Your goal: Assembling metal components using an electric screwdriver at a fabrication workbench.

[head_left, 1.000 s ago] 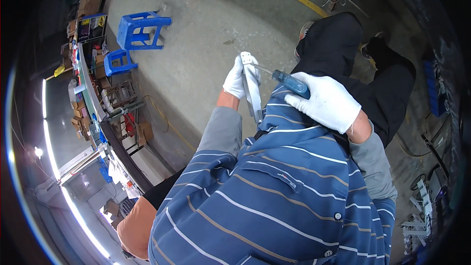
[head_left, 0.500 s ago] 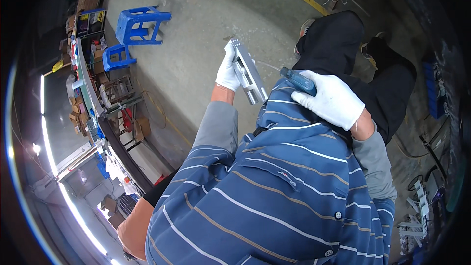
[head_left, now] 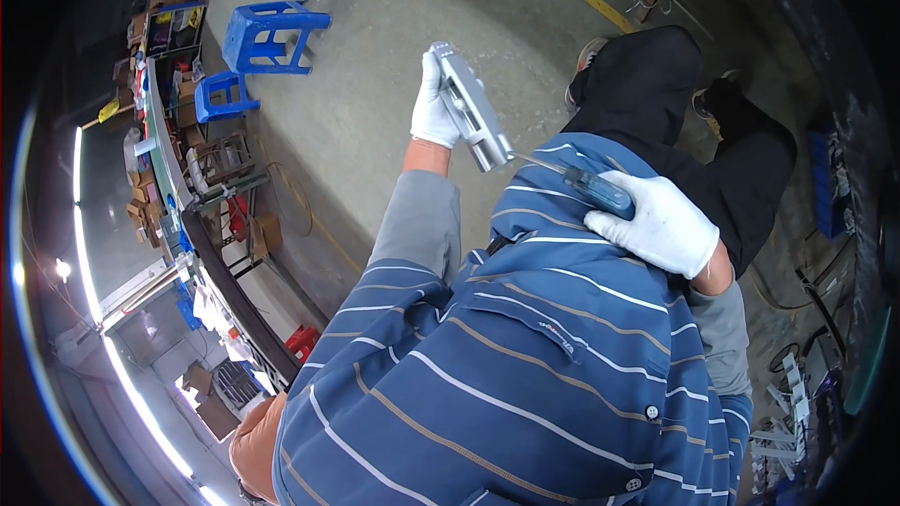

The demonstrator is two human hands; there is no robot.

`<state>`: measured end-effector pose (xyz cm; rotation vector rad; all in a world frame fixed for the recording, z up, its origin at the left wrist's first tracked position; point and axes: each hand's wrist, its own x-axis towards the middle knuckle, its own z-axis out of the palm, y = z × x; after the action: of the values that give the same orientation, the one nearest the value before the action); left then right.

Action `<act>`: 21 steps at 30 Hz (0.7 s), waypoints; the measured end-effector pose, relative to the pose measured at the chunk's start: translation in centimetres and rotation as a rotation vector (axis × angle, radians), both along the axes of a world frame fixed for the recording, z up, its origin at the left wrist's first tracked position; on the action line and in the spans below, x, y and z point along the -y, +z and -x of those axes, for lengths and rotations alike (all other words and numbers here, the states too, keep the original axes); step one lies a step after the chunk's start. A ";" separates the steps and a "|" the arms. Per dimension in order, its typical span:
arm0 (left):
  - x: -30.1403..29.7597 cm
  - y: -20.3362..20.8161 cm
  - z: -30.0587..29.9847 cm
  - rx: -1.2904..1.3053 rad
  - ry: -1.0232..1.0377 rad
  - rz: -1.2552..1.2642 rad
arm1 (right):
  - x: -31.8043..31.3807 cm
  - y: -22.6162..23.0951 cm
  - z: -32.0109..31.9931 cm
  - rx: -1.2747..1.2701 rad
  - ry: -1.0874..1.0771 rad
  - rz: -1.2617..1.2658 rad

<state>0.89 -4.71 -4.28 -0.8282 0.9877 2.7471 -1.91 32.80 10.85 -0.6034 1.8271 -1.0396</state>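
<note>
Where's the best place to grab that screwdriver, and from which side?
Probably by the screwdriver's thick blue handle, coming from the right, as the gloved right hand does. The handle is far fatter than the thin shaft, which points left toward the metal piece in the left hand. Holding the handle end should leave the tip free.

A blue fabric shirt [head_left: 506, 361] with thin white and tan stripes, round pale buttons [head_left: 653, 412] and a chest pocket [head_left: 525, 316] bearing a small pale-and-red marking; plain grey sleeves [head_left: 414, 225]; white fabric gloves [head_left: 667, 228]; black trousers [head_left: 640, 84]; pale-edged shoes [head_left: 585, 64].
</note>
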 end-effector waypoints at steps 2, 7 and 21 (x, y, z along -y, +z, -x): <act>-0.1 0.1 0.3 0.015 -0.006 0.033 | -0.5 0.0 0.0 0.012 -0.031 0.013; -0.6 0.1 0.9 0.149 -0.020 0.185 | -1.1 0.1 0.2 -0.001 -0.067 -0.127; 0.8 0.2 0.1 0.169 0.178 0.024 | 1.5 -0.6 0.1 -0.212 0.077 -0.126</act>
<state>0.81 -5.46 -4.06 -1.1840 0.9596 2.7543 -2.04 31.28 10.23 -0.7243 2.0198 -0.8270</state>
